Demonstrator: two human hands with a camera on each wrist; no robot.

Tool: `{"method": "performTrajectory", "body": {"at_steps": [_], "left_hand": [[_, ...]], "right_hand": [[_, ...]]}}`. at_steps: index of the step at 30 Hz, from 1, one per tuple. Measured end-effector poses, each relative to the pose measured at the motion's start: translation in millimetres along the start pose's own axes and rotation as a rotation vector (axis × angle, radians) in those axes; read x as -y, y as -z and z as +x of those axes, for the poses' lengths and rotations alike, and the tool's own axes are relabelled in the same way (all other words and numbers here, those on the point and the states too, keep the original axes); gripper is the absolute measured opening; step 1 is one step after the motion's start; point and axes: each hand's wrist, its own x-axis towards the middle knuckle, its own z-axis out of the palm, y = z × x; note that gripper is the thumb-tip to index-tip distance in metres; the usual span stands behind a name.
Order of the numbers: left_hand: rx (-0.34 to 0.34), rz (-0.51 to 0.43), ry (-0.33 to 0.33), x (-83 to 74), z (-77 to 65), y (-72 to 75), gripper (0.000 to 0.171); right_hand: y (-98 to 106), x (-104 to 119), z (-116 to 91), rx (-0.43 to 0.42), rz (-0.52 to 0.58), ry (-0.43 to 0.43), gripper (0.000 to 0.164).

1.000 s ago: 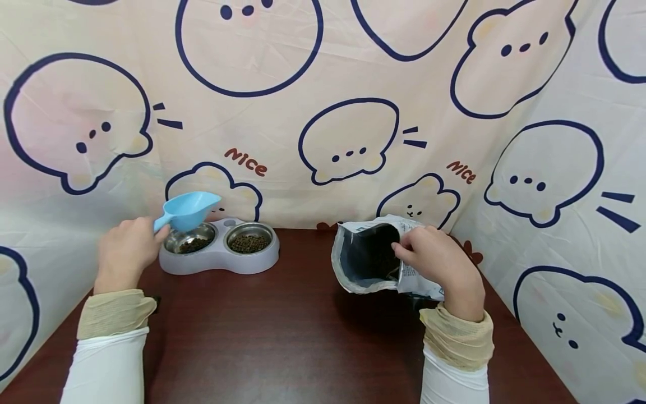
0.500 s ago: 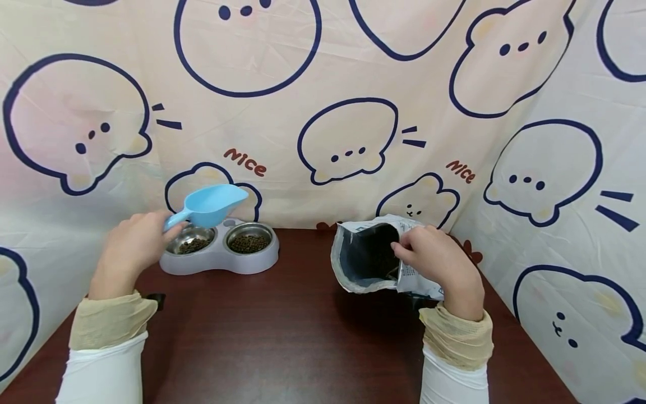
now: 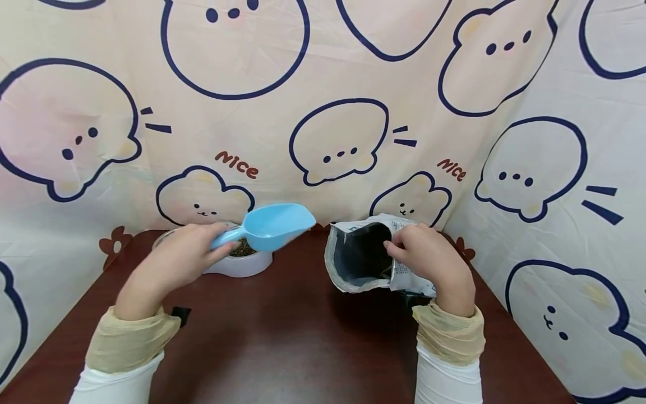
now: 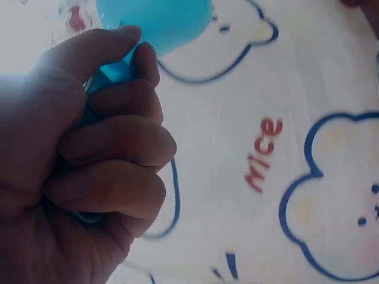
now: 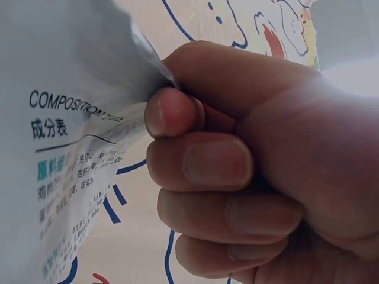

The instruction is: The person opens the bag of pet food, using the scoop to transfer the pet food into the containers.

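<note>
My left hand [image 3: 179, 261] grips the handle of a light blue scoop [image 3: 277, 224], its fingers curled round it in the left wrist view. The scoop hangs above the table between the pet bowls and the bag, its bowl toward the right. With thumb and forefinger my right hand [image 3: 429, 255] pinches the edge of a white printed pet food bag [image 5: 65, 154]. The bag's dark mouth [image 3: 363, 252] faces left and toward me, with some contents dimly seen inside. Behind the left hand stands a pale double pet bowl [image 3: 247, 267]; brown kibble [image 3: 243, 248] shows in its right dish.
A dark reddish-brown table [image 3: 282, 336] carries the bowls and bag. Cloth with cartoon faces [image 3: 343, 140] hangs behind it and along both sides. A small black item [image 3: 180, 315] shows beside the left wrist.
My left hand has carried the scoop rightward, from over the left dish to beyond the bowls. The right hand keeps its pinch on the bag. The head view has shifted slightly.
</note>
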Motion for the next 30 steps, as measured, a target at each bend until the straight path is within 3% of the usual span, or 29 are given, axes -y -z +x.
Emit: {"method": "performTrajectory", "body": {"at_steps": [4,8,14,21,24,30], "left_hand": [[0.052,-0.037,-0.040,-17.5,6.7,-10.3,0.018],[0.046,-0.029,-0.106,-37.0,17.8,-20.6,0.024],[0.046,0.052,-0.177,-69.2,36.0,-32.7,0.032],[-0.025,0.193,-0.236,-100.5,64.1,-57.0,0.037],[-0.044,0.269,-0.242,-111.7,75.4,-69.8,0.040],[-0.011,0.335,-0.213,-132.1,91.1,-91.6,0.037]], "right_hand": [[-0.1,1.4,0.2,-0.004,-0.006,0.010,0.042],[0.6,1.9,-0.4,-0.013,-0.004,0.016,0.042],[-1.0,1.7,-0.3,-0.017,-0.016,0.025,0.043],[0.1,0.9,-0.1,-0.036,-0.022,0.033,0.041],[0.5,0.7,-0.6,-0.038,-0.021,0.034,0.041],[-0.6,0.7,0.1,-0.042,-0.022,0.030,0.041]]}}
